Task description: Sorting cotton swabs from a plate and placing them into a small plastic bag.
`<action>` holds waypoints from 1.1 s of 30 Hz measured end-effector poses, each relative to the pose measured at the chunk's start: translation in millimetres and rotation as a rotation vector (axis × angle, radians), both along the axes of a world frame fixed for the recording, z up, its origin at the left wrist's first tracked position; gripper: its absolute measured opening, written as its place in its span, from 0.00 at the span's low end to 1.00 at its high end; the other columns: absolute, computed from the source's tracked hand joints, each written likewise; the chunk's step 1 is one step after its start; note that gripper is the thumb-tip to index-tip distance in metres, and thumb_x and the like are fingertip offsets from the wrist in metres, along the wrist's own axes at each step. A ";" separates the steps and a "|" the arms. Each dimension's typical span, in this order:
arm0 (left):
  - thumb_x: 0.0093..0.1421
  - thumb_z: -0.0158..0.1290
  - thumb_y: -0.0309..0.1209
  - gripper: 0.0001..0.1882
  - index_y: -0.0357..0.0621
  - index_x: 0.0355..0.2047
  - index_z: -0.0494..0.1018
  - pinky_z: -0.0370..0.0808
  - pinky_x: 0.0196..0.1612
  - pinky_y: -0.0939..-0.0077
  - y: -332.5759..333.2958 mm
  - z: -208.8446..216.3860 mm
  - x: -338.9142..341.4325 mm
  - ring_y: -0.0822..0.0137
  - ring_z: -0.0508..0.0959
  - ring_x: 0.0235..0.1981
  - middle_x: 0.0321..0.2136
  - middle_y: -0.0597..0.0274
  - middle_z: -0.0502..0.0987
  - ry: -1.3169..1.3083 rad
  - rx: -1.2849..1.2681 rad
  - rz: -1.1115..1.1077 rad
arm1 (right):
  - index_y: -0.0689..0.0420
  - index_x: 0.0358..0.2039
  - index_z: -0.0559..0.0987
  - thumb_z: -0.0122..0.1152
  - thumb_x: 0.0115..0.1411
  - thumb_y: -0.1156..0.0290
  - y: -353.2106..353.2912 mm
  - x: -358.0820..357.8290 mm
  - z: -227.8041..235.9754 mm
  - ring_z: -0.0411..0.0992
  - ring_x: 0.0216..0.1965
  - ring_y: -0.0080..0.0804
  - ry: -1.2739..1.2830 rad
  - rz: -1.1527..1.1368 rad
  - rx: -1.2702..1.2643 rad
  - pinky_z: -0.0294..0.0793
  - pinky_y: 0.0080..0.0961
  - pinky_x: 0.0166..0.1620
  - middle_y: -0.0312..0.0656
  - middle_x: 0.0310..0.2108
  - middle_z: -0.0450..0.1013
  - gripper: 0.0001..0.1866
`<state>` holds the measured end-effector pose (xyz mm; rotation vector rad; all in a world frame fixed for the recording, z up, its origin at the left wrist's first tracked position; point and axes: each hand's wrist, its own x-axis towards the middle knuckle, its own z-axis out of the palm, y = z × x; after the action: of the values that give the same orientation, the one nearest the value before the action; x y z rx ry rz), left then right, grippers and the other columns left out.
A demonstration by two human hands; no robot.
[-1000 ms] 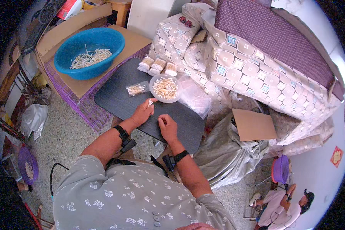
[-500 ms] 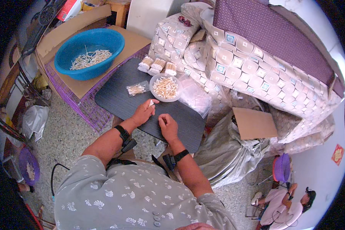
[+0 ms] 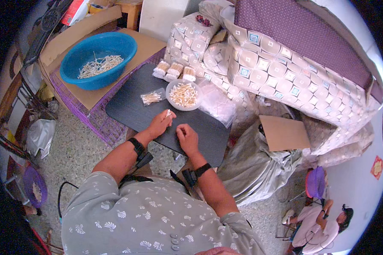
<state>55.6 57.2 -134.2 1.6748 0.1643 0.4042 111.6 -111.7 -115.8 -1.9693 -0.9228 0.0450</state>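
My left hand is closed above the dark board, with the white tips of cotton swabs poking out between thumb and fingers. To its right, my right hand hovers near the board's front edge, fingers curled in; whatever they may hold is hidden. Just beyond both hands stands a translucent round bowl full of loose cotton swabs. Left of the bowl lies a clear bag of cotton swabs. Behind are several bundles of swabs. Empty-looking clear plastic bags lie at the bowl's right.
The dark board bears these things. A blue basin of swabs stands on cardboard over a purple wire rack, far left. A patterned sofa borders the far right. Another person sits lower right near a purple basin.
My hands stay almost in place; the left fingers have shifted slightly around the swabs, whose tips now point more upright. The whole view has moved a little.
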 end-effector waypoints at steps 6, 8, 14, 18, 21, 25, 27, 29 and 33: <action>0.67 0.42 0.36 0.11 0.44 0.38 0.71 0.67 0.27 0.77 -4.7 6.2 0.8 0.76 0.68 0.22 0.19 0.69 0.69 0.016 0.063 0.068 | 0.59 0.33 0.76 0.58 0.58 0.70 0.5 0.6 0.1 0.75 0.29 0.34 -0.053 -0.011 0.047 0.73 0.27 0.35 0.43 0.28 0.74 0.06; 0.67 0.42 0.36 0.11 0.44 0.38 0.71 0.67 0.28 0.77 -3.9 6.6 -0.9 0.76 0.68 0.22 0.19 0.68 0.69 -0.004 0.052 0.059 | 0.58 0.33 0.76 0.59 0.58 0.71 0.8 -1.0 2.1 0.75 0.29 0.34 -0.041 -0.007 0.044 0.73 0.27 0.35 0.43 0.28 0.75 0.06; 0.67 0.43 0.35 0.10 0.43 0.38 0.71 0.68 0.28 0.77 -4.2 10.2 0.3 0.76 0.68 0.23 0.19 0.68 0.69 0.033 0.049 0.043 | 0.58 0.33 0.76 0.59 0.57 0.71 -0.8 0.1 1.8 0.75 0.30 0.33 -0.031 -0.018 0.049 0.73 0.27 0.35 0.43 0.28 0.75 0.06; 0.66 0.43 0.34 0.10 0.42 0.38 0.71 0.67 0.28 0.77 -4.8 10.3 -1.0 0.76 0.68 0.23 0.19 0.68 0.69 0.039 0.038 0.046 | 0.58 0.33 0.76 0.59 0.57 0.71 0.0 0.1 1.0 0.75 0.30 0.34 -0.036 -0.018 0.053 0.73 0.27 0.35 0.43 0.28 0.75 0.06; 0.67 0.43 0.35 0.10 0.42 0.38 0.71 0.68 0.28 0.76 -4.2 9.2 -1.5 0.76 0.68 0.22 0.19 0.68 0.69 0.028 0.046 0.038 | 0.58 0.33 0.76 0.59 0.57 0.71 0.1 -0.5 1.6 0.76 0.30 0.34 -0.035 -0.016 0.053 0.73 0.27 0.35 0.43 0.29 0.75 0.06; 0.67 0.43 0.36 0.11 0.42 0.37 0.71 0.68 0.27 0.76 -3.6 7.2 0.3 0.75 0.69 0.22 0.19 0.68 0.69 0.026 0.078 0.045 | 0.57 0.34 0.76 0.59 0.58 0.69 -0.6 1.3 0.7 0.75 0.32 0.38 -0.027 -0.002 0.040 0.73 0.31 0.36 0.44 0.30 0.75 0.06; 0.67 0.43 0.36 0.11 0.42 0.37 0.71 0.68 0.27 0.75 -3.6 6.5 1.1 0.75 0.69 0.22 0.18 0.67 0.69 0.014 0.100 0.050 | 0.56 0.34 0.76 0.58 0.58 0.67 -0.8 1.9 -0.1 0.75 0.33 0.43 -0.006 0.005 0.032 0.73 0.35 0.37 0.44 0.32 0.75 0.07; 0.67 0.43 0.36 0.11 0.42 0.37 0.71 0.68 0.27 0.75 -4.1 7.1 1.2 0.75 0.69 0.22 0.18 0.67 0.69 0.014 0.078 0.043 | 0.56 0.34 0.76 0.58 0.58 0.68 -1.1 2.2 -0.8 0.75 0.33 0.44 0.005 0.005 0.044 0.73 0.35 0.37 0.45 0.32 0.75 0.07; 0.67 0.42 0.37 0.12 0.44 0.40 0.71 0.67 0.26 0.77 -1.7 2.7 1.4 0.75 0.68 0.22 0.20 0.69 0.70 -0.002 0.097 0.021 | 0.56 0.34 0.76 0.59 0.58 0.67 -0.1 1.8 -1.7 0.75 0.33 0.44 0.017 0.002 0.037 0.73 0.35 0.37 0.45 0.32 0.75 0.07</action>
<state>57.0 55.6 -131.5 1.7688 0.1634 0.4354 113.3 -111.8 -117.5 -1.9315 -0.9086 0.0451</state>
